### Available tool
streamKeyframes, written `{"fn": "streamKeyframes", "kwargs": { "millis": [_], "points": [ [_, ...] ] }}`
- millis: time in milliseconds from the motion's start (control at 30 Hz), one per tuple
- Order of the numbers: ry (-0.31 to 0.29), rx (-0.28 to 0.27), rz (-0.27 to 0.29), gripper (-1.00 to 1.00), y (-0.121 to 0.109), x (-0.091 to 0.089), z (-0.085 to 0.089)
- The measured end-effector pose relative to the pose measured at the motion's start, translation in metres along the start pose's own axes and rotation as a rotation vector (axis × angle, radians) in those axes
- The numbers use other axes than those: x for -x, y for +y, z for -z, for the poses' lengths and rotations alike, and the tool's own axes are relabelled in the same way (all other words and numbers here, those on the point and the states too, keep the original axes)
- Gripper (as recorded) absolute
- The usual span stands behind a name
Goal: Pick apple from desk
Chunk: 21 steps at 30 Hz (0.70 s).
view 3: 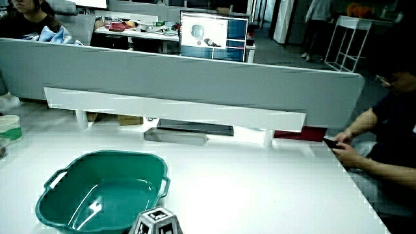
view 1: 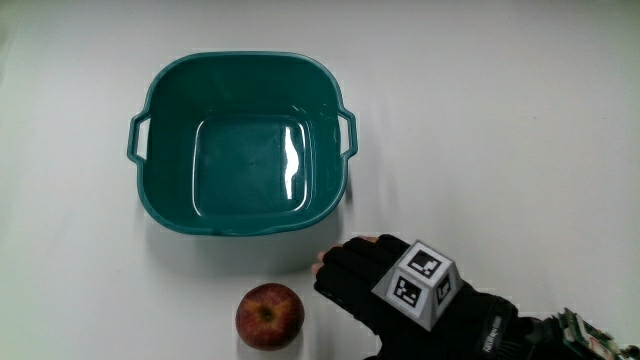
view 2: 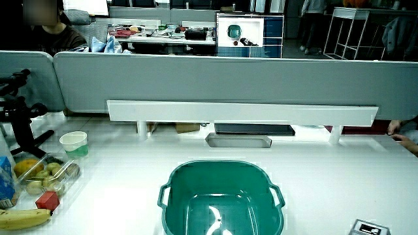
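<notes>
In the main view a red apple (view 1: 269, 315) lies on the white table, nearer to the person than the teal basin (view 1: 240, 60). The gloved hand (view 1: 350, 275) rests low over the table beside the apple, between it and the basin's near corner, a small gap apart from the fruit. Its fingers reach toward the apple, loosely bent and holding nothing. The patterned cube (view 1: 418, 283) sits on the back of the hand. In both side views only the cube (view 2: 369, 228) (view 3: 158, 223) shows, near the basin (view 2: 222, 164) (view 3: 110, 155); the apple is out of sight there.
The basin holds nothing. In a side view a paper cup (view 2: 74, 142), a clear box of fruit (view 2: 39, 173) and a banana (view 2: 23, 217) sit at the table's edge. A low white shelf (view 2: 241, 111) runs along the grey partition.
</notes>
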Motion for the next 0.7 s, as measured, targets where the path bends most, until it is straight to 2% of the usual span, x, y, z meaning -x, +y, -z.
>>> {"fn": "streamKeyframes", "kwargs": {
  "millis": [33, 67, 100, 133, 167, 200, 233, 267, 300, 333, 367, 400, 433, 467, 533, 700],
  "points": [
    [-0.004, 0.005, 0.003, 0.00, 0.002, 0.001, 0.001],
    [-0.036, -0.027, 0.020, 0.00, 0.005, -0.004, 0.009],
    [-0.006, 0.007, -0.002, 0.00, 0.006, 0.002, 0.001],
    [0.001, 0.008, -0.001, 0.00, 0.008, 0.002, 0.003],
    [-0.055, -0.028, 0.013, 0.00, 0.011, -0.002, 0.011],
    [-0.007, 0.010, -0.002, 0.00, 0.012, 0.003, 0.004],
    [-0.045, -0.026, 0.021, 0.00, 0.014, -0.001, 0.010],
    [-0.045, -0.033, 0.018, 0.00, 0.016, 0.000, 0.010],
    [-0.035, -0.018, 0.012, 0.00, 0.018, -0.001, 0.013],
    [0.004, 0.019, -0.003, 0.00, 0.019, 0.003, 0.008],
    [-0.040, -0.011, 0.017, 0.00, 0.022, -0.001, 0.016],
    [0.004, 0.020, -0.008, 0.00, 0.023, 0.003, 0.011],
    [-0.044, -0.010, 0.033, 0.00, 0.029, -0.006, 0.026],
    [-0.049, -0.014, 0.025, 0.00, 0.029, -0.001, 0.020],
    [-0.036, -0.013, 0.013, 0.00, 0.034, -0.002, 0.024],
    [-0.029, 0.009, -0.007, 0.00, 0.042, 0.005, 0.021]
  ]
}}
